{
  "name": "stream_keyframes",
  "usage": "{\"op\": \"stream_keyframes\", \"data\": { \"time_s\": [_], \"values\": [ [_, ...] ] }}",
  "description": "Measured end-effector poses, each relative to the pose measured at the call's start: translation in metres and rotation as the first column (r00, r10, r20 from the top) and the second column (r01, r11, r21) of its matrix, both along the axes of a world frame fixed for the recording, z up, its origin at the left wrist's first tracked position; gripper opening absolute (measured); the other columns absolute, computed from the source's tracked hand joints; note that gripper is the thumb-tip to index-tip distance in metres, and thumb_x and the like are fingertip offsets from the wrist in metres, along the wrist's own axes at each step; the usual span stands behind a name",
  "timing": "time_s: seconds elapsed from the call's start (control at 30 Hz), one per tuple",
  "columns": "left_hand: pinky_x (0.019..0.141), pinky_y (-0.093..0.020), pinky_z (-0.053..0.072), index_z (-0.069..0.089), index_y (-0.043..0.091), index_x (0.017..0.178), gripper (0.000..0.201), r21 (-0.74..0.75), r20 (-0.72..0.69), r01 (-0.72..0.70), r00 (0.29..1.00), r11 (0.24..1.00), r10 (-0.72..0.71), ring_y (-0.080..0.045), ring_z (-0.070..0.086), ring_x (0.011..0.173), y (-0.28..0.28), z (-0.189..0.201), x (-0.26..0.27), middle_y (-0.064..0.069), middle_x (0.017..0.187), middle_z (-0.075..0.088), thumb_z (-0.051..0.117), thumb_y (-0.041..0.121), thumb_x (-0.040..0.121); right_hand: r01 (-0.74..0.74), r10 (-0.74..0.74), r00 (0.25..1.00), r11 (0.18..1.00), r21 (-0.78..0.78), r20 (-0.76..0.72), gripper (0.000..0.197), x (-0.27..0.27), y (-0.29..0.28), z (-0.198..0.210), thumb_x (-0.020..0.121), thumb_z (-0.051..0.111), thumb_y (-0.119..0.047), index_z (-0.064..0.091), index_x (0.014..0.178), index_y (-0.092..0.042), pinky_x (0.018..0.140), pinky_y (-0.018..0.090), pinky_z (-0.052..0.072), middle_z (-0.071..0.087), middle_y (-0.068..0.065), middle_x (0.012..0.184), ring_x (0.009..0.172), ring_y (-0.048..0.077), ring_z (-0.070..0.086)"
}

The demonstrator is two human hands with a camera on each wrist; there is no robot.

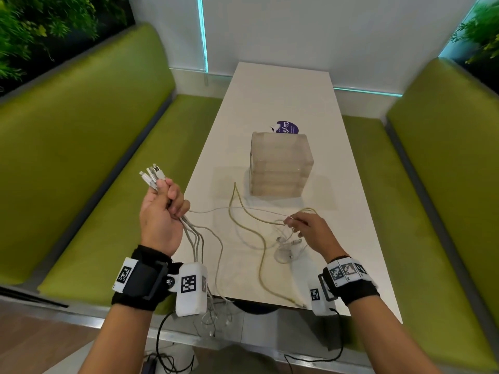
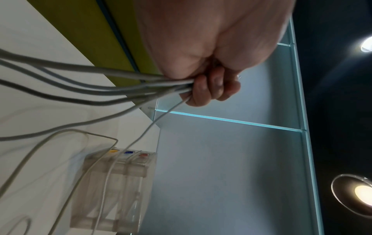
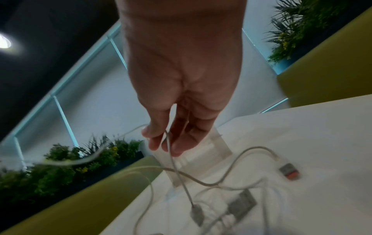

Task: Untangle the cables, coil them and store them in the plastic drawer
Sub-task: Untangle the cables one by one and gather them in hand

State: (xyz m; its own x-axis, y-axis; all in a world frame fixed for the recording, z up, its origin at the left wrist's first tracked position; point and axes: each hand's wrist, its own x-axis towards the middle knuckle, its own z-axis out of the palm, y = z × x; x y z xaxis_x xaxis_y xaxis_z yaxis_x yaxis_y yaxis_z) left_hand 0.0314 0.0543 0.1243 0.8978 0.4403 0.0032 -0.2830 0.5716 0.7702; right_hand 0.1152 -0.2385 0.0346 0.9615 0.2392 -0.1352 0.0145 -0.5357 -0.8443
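Note:
My left hand [image 1: 165, 203] [image 2: 209, 89] is raised left of the table and grips a bundle of grey cables [image 1: 192, 238] [image 2: 100, 82], with their white plugs [image 1: 152, 175] sticking up above the fist. My right hand [image 1: 302, 225] [image 3: 161, 139] hovers low over the table and pinches a thin white cable [image 1: 237, 209] [image 3: 171, 152] that runs across to the left fist. Under it lies a tangle of pale cables and connectors [image 1: 286, 247] [image 3: 241, 205]. A yellowish cable [image 1: 256, 228] snakes across the table [image 1: 275, 98]. The clear plastic drawer unit [image 1: 279, 164] [image 2: 114, 187] stands behind, its drawers closed.
Green padded benches [image 1: 89, 147] flank the white table on both sides. A purple sticker [image 1: 287, 127] lies behind the drawer unit. Loose cable ends hang off the table's near edge [image 1: 216, 306]. Plants [image 1: 40, 28] line the tops of the bench backs.

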Motion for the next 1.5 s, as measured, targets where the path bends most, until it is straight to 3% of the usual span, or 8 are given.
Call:
{"op": "stream_keyframes", "data": {
  "time_s": [0.17, 0.43, 0.6, 0.83, 1.0, 1.13, 1.27, 1.5],
  "values": [
    [0.045, -0.018, 0.02, 0.047, 0.016, 0.081, 0.026, 0.032, -0.058, 0.019, 0.998, 0.999, -0.017, -0.004, 0.026, 0.045, -0.012, -0.005, 0.003, 0.011, 0.058, 0.044, 0.033, 0.022, 0.102, -0.05, 0.07, 0.994, 0.972, 0.228, -0.082, 0.011, -0.018, 0.014, 0.026, 0.088, 0.062, -0.007, 0.072, 0.094, -0.009, 0.06, 0.02, 0.053, 0.065, 0.011, 0.085, 0.065, 0.014, 0.064],
    [0.043, -0.017, 0.022, 0.046, 0.014, 0.082, 0.025, 0.031, -0.077, 0.093, 0.993, 0.995, -0.091, -0.004, 0.026, 0.043, -0.032, -0.003, 0.007, 0.01, 0.056, 0.045, 0.033, 0.021, 0.103, -0.309, 0.372, 0.872, 0.922, 0.234, -0.317, 0.015, -0.054, 0.036, 0.021, 0.087, 0.065, -0.006, 0.068, 0.1, 0.002, 0.063, 0.025, 0.057, 0.064, 0.007, 0.075, 0.064, 0.019, 0.066],
    [0.042, -0.017, 0.021, 0.046, 0.014, 0.082, 0.025, 0.027, -0.075, 0.113, 0.991, 0.993, -0.111, -0.004, 0.025, 0.043, -0.036, -0.001, 0.007, 0.01, 0.055, 0.045, 0.032, 0.021, 0.103, -0.457, 0.479, 0.759, 0.874, 0.163, -0.441, 0.013, -0.081, 0.049, -0.004, 0.085, 0.068, -0.011, 0.068, 0.096, -0.004, 0.07, 0.025, 0.058, 0.066, 0.007, 0.081, 0.064, 0.016, 0.069],
    [0.043, -0.017, 0.021, 0.046, 0.014, 0.082, 0.026, 0.023, -0.077, 0.145, 0.987, 0.989, -0.143, -0.004, 0.025, 0.043, -0.038, -0.003, 0.004, 0.01, 0.056, 0.045, 0.032, 0.021, 0.103, -0.564, 0.479, 0.754, 0.823, -0.069, -0.448, 0.027, -0.09, 0.045, -0.027, 0.079, 0.07, -0.015, 0.067, 0.104, -0.005, 0.074, 0.025, 0.055, 0.071, 0.003, 0.087, 0.078, 0.021, 0.07],
    [0.042, -0.017, 0.022, 0.049, 0.012, 0.084, 0.026, 0.002, -0.099, 0.183, 0.978, 0.983, -0.182, -0.004, 0.026, 0.043, -0.041, -0.007, 0.002, 0.008, 0.056, 0.044, 0.033, 0.021, 0.103, -0.437, 0.339, 0.855, 0.879, -0.193, -0.392, 0.014, -0.078, 0.03, -0.026, 0.079, 0.071, -0.013, 0.066, 0.091, -0.018, 0.073, 0.032, 0.052, 0.063, -0.004, 0.089, 0.077, 0.018, 0.062],
    [0.043, -0.018, 0.021, 0.053, 0.01, 0.09, 0.027, 0.001, -0.123, 0.249, 0.961, 0.968, -0.247, -0.005, 0.024, 0.044, -0.046, -0.009, 0.002, 0.006, 0.057, 0.036, 0.038, 0.028, 0.1, -0.399, 0.253, 0.896, 0.82, -0.411, -0.366, 0.019, -0.07, 0.01, -0.031, 0.079, 0.072, -0.02, 0.063, 0.095, -0.018, 0.076, 0.025, 0.042, 0.059, -0.005, 0.095, 0.089, 0.014, 0.056],
    [0.043, -0.018, 0.021, 0.054, 0.011, 0.09, 0.016, 0.12, -0.186, 0.292, 0.946, 0.949, -0.267, -0.005, 0.023, 0.045, -0.053, -0.012, 0.0, 0.009, 0.054, 0.029, 0.044, 0.019, 0.099, -0.107, 0.015, 0.98, 0.884, -0.456, -0.2, 0.013, -0.055, -0.005, -0.04, 0.086, 0.064, -0.02, 0.061, 0.097, -0.014, 0.075, 0.028, 0.042, 0.063, 0.005, 0.103, 0.088, 0.017, 0.054],
    [0.044, -0.02, 0.016, 0.052, 0.01, 0.086, 0.017, 0.097, -0.204, 0.352, 0.922, 0.931, -0.328, -0.004, 0.022, 0.043, -0.062, -0.017, -0.002, 0.009, 0.052, 0.03, 0.043, 0.017, 0.098, 0.085, -0.156, 0.982, 0.87, -0.485, -0.109, 0.018, -0.038, 0.003, -0.047, 0.087, 0.061, -0.027, 0.056, 0.087, -0.011, 0.068, 0.03, 0.039, 0.062, 0.009, 0.097, 0.08, 0.022, 0.055]
  ]
}}
